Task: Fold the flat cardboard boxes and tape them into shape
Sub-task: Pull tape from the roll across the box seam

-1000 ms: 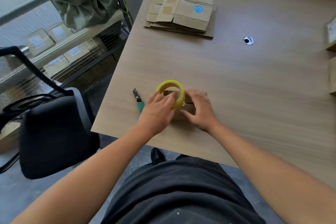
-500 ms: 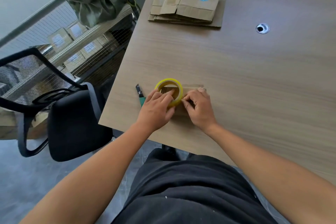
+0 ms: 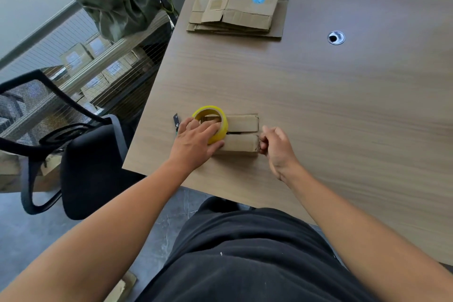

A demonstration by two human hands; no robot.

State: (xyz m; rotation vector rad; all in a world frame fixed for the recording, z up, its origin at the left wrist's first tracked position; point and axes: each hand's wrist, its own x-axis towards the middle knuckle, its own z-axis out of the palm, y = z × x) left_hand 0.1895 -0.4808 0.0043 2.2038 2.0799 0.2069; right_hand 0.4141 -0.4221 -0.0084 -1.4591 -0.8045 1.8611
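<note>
Two hands at a folded cardboard box (image 3: 242, 135) near the wooden table (image 3: 318, 105) front edge
The left hand (image 3: 196, 141) grasps the yellow tape roll (image 3: 217, 121) standing on the box's left end; the right hand (image 3: 277, 148) is clenched at the box's right end, what it pinches unclear. A stack of flat cardboard boxes (image 3: 237, 6) lies well beyond

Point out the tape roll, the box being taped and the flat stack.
tape roll (image 3: 208, 108), head view, far yellow rim.
box (image 3: 241, 124), head view, far top flap.
flat stack (image 3: 252, 6), head view, top sheet.
</note>
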